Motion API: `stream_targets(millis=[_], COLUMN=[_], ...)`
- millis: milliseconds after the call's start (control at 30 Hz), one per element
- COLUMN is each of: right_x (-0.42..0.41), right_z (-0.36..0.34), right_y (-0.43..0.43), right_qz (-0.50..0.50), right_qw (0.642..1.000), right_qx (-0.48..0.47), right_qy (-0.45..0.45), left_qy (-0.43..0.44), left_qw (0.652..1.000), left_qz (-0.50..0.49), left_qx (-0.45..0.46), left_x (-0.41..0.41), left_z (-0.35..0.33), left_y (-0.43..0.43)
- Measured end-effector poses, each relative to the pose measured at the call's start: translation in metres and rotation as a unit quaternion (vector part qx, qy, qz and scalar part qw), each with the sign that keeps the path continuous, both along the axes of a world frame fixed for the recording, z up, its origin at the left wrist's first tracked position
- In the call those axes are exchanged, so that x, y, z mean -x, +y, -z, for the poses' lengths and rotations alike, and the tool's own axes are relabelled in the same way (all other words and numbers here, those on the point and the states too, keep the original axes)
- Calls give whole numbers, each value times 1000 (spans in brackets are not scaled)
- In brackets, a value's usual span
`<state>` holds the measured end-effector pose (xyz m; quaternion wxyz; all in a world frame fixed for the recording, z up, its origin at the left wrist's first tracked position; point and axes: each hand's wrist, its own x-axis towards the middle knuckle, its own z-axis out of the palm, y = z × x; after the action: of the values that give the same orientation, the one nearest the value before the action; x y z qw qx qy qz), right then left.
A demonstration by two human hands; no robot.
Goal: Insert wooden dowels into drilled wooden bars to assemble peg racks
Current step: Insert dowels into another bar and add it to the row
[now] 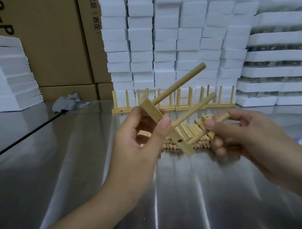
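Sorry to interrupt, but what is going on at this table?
A person is assembling a peg rack. The left hand grips a drilled pale wooden bar with two round wooden dowels already in it and one empty hole. The right hand pinches a loose wooden dowel. Finished racks stand behind on the steel table.

A: From where?
B: From head height, worn, looking forward and down across a steel table [60,178].
A: How near?
B: Near: close on the left hand [136,141] and right hand [240,135] at centre frame, with forearms in from the lower corners.
A: Facing what?
B: Toward white foam stacks [176,38] at upper right, cartons [52,40] at upper left — wide-angle, bowed at the edges.
A: Shared ground?
B: Single view only.
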<state>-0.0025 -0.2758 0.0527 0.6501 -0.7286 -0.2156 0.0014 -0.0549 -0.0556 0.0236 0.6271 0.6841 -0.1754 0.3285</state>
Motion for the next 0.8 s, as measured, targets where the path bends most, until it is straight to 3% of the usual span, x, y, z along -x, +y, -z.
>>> stream_targets(millis=[133, 300, 567, 700, 800], right_x=[-7, -9, -57, -146, -211], right_z=[9, 23, -14, -29, -1], right_y=[-2, 6, -33, -85, -120], right_qz=[8, 52, 263, 381, 407], right_qw=[1000, 992, 917, 866, 850], right_qx=[-12, 50, 68, 162, 265], right_qy=[-2, -105, -291, -282, -206], left_qy=[102, 153, 240, 258, 259], left_qw=[988, 975, 964, 960, 958], left_qz=[50, 88, 115, 110, 100], left_qx=[109, 138, 19, -3, -76], left_x=[-5, -13, -26, -32, -29], left_z=[4, 14, 28, 29, 29], left_y=[-4, 0, 3, 3, 3])
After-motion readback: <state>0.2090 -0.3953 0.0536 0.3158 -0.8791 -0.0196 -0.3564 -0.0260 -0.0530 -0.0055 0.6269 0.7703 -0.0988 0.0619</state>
